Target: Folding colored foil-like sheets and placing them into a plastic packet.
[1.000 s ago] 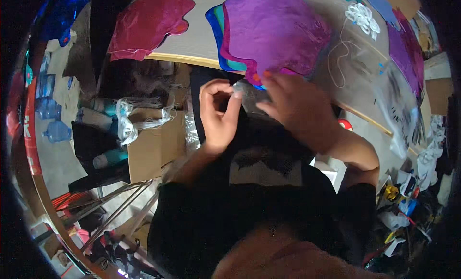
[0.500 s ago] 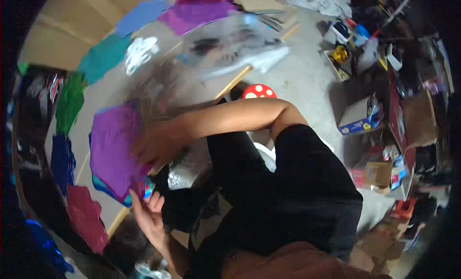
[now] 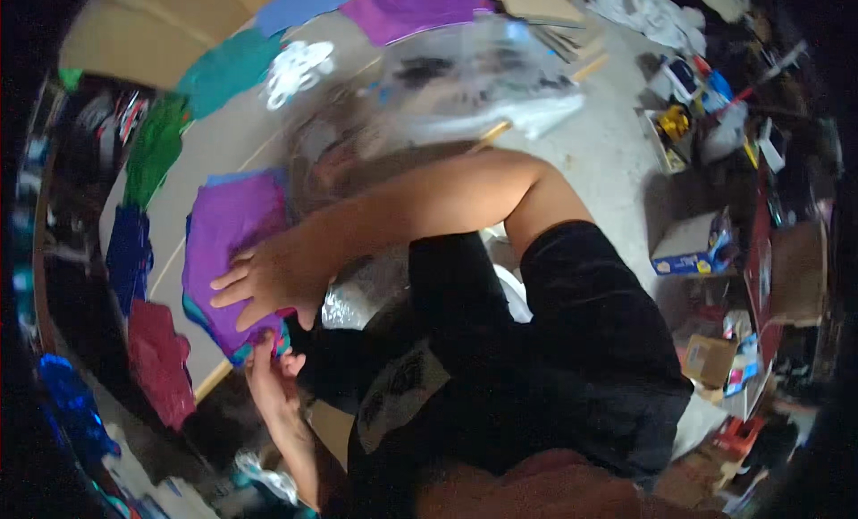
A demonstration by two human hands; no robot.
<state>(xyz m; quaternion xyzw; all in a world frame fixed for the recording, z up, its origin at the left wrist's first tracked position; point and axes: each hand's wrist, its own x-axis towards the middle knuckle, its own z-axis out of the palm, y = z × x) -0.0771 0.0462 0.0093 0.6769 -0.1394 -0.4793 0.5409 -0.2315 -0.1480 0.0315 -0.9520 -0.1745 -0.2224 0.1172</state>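
Two hands worked one thin purple foil sheet (image 3: 234, 228) on the grey table (image 3: 590, 152): right hand (image 3: 268, 282) spread flat upon it, left hand (image 3: 273, 371) pinching its near edge (likely light, floppy, tear-prone).

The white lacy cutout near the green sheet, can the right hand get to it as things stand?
Probably yes. The right hand lies flat on the purple foil sheet, and the grey table surface between it and the white lacy cutout looks unobstructed.
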